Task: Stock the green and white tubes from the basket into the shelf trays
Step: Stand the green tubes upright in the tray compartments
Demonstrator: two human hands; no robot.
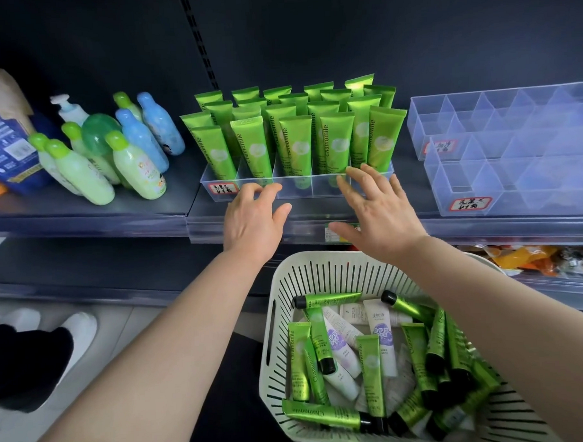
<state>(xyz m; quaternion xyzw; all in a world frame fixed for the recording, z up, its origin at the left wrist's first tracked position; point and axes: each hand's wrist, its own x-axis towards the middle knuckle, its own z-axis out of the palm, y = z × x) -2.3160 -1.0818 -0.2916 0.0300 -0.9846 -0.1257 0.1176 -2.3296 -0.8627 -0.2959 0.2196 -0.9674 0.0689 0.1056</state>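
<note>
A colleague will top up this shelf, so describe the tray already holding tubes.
Find the dark shelf just above the white slotted basket. Midway along it, between a cluster of green and blue bottles on the left and clear trays on the right, stands a clear divided tray. It alone is packed with upright green tubes; the other trays look empty.

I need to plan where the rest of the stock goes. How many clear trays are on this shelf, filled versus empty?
Filled tray, holding green tubes: 1
Empty trays, back tray and front tray: 2
Total: 3
</note>
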